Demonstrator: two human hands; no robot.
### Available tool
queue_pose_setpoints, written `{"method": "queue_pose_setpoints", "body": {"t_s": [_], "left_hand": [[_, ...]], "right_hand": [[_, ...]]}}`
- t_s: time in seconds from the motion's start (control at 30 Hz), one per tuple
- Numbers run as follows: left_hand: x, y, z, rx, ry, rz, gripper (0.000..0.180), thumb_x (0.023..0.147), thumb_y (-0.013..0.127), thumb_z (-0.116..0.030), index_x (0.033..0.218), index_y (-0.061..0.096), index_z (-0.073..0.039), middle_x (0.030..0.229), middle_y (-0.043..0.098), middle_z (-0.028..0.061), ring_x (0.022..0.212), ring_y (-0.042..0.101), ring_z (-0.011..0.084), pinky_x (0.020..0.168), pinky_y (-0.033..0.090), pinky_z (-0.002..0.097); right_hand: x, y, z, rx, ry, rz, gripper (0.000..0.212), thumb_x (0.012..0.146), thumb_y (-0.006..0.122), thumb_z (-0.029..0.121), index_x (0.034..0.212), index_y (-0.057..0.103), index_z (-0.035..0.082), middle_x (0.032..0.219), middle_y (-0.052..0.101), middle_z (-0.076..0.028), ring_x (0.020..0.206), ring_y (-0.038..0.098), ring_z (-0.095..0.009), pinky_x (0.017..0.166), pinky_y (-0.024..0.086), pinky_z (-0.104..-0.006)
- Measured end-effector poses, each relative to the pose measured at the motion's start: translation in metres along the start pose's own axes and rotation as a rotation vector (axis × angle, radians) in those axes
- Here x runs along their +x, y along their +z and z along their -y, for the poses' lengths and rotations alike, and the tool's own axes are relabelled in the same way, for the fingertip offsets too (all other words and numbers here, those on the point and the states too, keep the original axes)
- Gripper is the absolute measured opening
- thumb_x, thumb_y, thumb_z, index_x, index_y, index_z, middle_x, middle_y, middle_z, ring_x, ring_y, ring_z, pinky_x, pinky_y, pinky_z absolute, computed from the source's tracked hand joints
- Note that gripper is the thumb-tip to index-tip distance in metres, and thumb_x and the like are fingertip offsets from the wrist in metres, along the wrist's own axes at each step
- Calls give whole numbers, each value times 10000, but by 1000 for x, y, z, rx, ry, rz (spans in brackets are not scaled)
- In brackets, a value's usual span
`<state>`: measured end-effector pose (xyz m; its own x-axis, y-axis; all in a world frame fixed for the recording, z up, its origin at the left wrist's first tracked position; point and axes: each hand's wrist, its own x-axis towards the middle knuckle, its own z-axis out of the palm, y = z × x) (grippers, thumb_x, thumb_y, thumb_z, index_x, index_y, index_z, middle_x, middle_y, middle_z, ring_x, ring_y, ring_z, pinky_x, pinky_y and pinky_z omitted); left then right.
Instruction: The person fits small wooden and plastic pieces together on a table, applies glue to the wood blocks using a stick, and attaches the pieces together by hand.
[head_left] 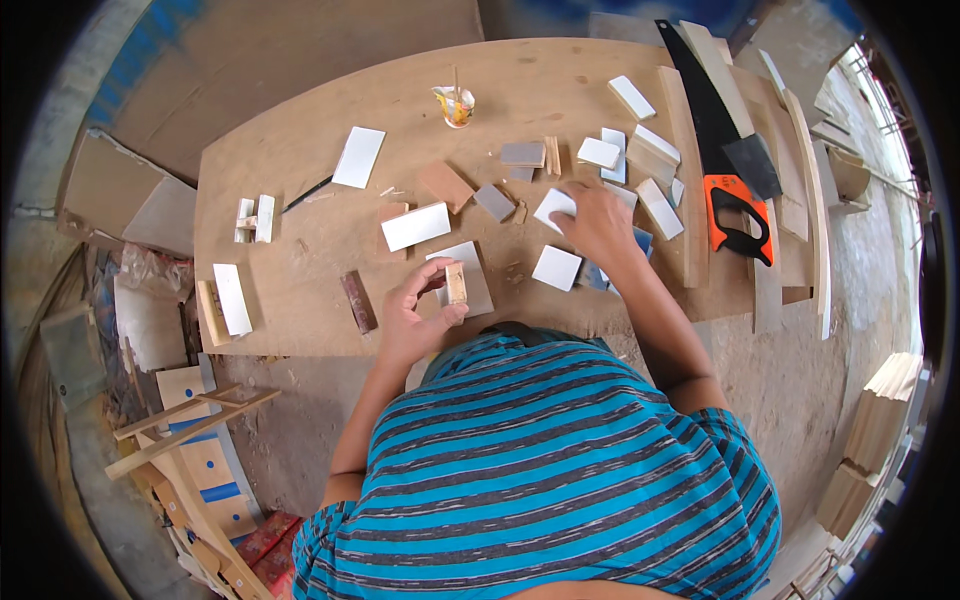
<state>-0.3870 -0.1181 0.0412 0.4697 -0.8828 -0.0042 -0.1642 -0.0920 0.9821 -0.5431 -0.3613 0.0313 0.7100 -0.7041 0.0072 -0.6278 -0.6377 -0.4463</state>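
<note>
My left hand (413, 312) is closed around a small wooden block (456, 283), held upright between thumb and fingers at the table's near edge. Behind it a flat white-grey panel (474, 272) lies on the table. Further right, my right hand (600, 222) reaches over the cluster of pieces, with thumb and fingers at the edge of a white block (551, 211). Close by that hand lie another white block (556, 268), a white piece (598, 153) and a blue-grey piece (592, 277). Left of them rest a long white block (415, 227) and a brown block (446, 187).
An orange-handled saw (712, 190) lies among long wooden strips (680, 180) at the right. At the back stands a small cup (456, 106) with a stick in it. A dark pencil-like tool (307, 195), a white panel (358, 157) and a dark red bar (358, 303) lie on the left.
</note>
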Motion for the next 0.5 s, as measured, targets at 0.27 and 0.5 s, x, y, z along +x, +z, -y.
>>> {"method": "queue_pose_setpoints", "body": {"t_s": [0.27,0.5], "left_hand": [[-7,-26,18,87,-110,-63,524,761,750,-129,1230,561,9,1055,651,75,957,609,145,898,474,304],[-20,-26,21,76,-185,-126,504,788,738,-135,1236,559,14,1010,644,70,929,600,128,861,479,282]], "right_hand": [[-25,23,51,123,-417,144,536,690,750,245,1163,600,43,1148,584,-139,1040,583,-320,861,492,-418],[-17,31,66,55,-480,211,542,684,747,282,1137,593,28,1045,596,-137,1014,573,-320,858,492,-416]]}}
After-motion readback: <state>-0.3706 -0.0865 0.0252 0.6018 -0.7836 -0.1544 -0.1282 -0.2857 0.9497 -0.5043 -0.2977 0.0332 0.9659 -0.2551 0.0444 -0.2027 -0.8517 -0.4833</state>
